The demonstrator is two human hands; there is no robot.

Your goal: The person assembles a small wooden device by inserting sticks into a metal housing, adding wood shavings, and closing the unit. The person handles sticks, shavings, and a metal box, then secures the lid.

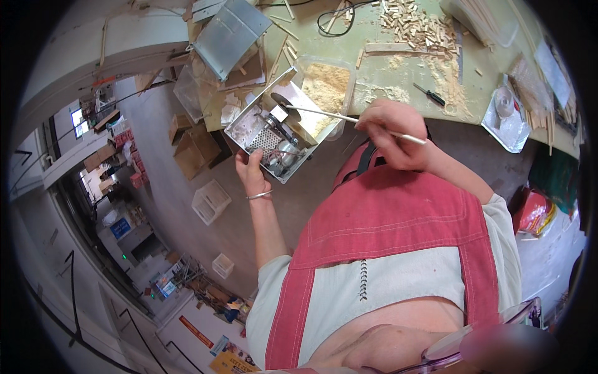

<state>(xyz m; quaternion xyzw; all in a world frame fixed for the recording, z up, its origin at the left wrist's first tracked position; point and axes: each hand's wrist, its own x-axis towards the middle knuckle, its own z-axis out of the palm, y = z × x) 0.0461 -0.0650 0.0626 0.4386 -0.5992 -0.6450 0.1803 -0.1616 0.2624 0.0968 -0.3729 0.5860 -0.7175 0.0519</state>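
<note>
My left hand (252, 176) grips the near left edge of an open metal machine casing (235, 130), its thumb over the rim and the other fingers partly hidden behind. Inside the tilted casing are a small motor (274, 118), a perforated plate (265, 138), wiring and a dark round disc (283, 103). My right hand (393, 129) is closed around a thin pale stick (327, 114). The stick's far end reaches into the casing beside the disc; its near end pokes out past my palm. Whether the tip touches the disc I cannot tell.
A clear tub (352, 81) of sawdust sits behind the casing. On the green worktable (367, 34) lie a pile of small wooden pieces (417, 28), a black-handled screwdriver (430, 95) and a foil tray (506, 118). A grey metal cover (232, 37) stands far left; cardboard boxes (194, 151) are on the floor.
</note>
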